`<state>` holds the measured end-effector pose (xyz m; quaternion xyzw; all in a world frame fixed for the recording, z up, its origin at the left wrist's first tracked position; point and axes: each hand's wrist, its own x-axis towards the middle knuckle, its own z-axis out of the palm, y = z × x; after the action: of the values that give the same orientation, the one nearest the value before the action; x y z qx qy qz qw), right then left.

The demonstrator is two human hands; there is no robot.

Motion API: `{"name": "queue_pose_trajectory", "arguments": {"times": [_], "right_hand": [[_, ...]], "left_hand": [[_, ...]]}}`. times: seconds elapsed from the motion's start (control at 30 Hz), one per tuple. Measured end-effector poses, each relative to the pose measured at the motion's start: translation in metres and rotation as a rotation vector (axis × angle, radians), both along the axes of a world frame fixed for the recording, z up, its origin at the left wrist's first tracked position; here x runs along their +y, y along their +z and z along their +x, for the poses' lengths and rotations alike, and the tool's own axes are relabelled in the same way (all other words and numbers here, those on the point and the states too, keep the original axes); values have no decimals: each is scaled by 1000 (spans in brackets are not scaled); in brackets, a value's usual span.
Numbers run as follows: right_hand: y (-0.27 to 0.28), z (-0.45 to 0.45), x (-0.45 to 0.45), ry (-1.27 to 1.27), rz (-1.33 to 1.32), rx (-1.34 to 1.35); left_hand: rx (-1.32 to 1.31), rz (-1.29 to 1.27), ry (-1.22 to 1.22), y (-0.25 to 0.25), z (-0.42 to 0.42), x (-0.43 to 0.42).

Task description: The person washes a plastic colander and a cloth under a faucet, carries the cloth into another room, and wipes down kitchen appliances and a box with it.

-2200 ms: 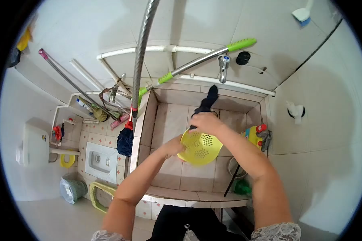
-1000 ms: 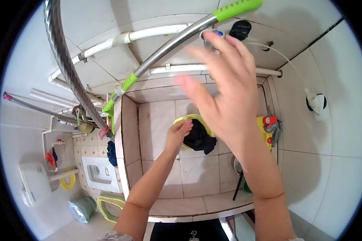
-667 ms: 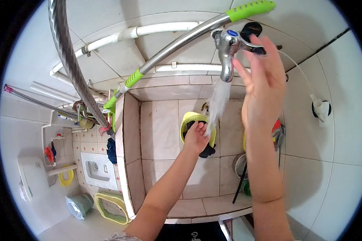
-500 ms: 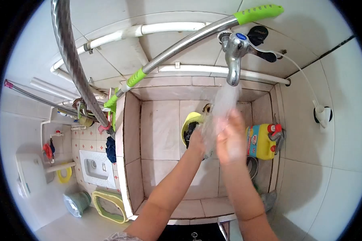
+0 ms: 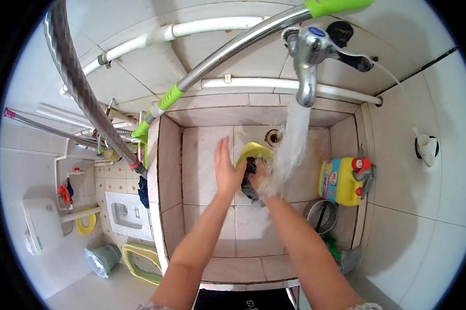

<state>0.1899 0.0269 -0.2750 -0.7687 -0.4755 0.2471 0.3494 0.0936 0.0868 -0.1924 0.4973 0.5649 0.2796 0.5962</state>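
Observation:
Water pours from the metal faucet [image 5: 306, 77] into the tiled sink [image 5: 207, 225]. A small yellow-green basin [image 5: 259, 150] stands in the sink, with a wet black cloth [image 5: 249, 188] in it and over its near edge. My left hand [image 5: 228, 173] is at the basin's left side, fingers stretched out and thumb toward the rim. Over the basin, my right hand [image 5: 260, 178] touches the cloth beside the falling water; splashing hides its fingers.
Right of my hands stand a yellow jug [image 5: 339, 183] with red caps and a metal strainer [image 5: 322, 216]. A mop handle [image 5: 233, 49] leans across the back wall. The drain hole [image 5: 273, 137] lies behind the basin. A squat toilet [image 5: 128, 214] is down to the left.
My right hand has left the water stream and come down to the black cloth at the basin. My left hand has moved left, off the cloth, to the basin's side.

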Motion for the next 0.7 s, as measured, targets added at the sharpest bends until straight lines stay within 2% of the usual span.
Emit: {"name": "queue_pose_trajectory", "arguments": {"times": [0.03, 0.07, 0.17, 0.2, 0.23, 0.3, 0.33, 0.43, 0.47, 0.5, 0.57, 0.6, 0.7], "right_hand": [[3, -2, 1, 13, 44, 50], [8, 0, -10, -3, -30, 38], [62, -8, -15, -275, -236, 419], [55, -13, -27, -108, -135, 177], [52, -17, -37, 20, -18, -88], [39, -43, -33, -385, 169, 787], [36, -51, -26, -452, 222, 894], [40, -62, -9, -573, 38, 1089], [54, -62, -10, -558, -92, 1140], [81, -61, -8, -534, -224, 1187], [42, -74, -26, -367, -72, 1537], [36, -74, -28, -84, -85, 1153], [24, -70, -42, 642, -109, -62]], "left_hand": [[102, 151, -53, -12, -6, 13], [200, 300, -106, -23, -10, 23], [-255, -132, -396, -46, -21, 30], [-329, -4, -300, -58, -19, 17], [-306, 31, -240, -45, -19, 4], [-252, 104, -122, -19, -22, -29], [-310, -10, 59, -20, -21, -47], [-269, -90, 273, -1, -22, -74], [-233, 7, 269, -9, -24, -78], [-21, 253, 160, -8, -25, -77], [401, 742, -73, -6, -31, -70], [382, 657, -21, -7, -38, -61], [223, 545, -73, -7, -59, -43]]}}
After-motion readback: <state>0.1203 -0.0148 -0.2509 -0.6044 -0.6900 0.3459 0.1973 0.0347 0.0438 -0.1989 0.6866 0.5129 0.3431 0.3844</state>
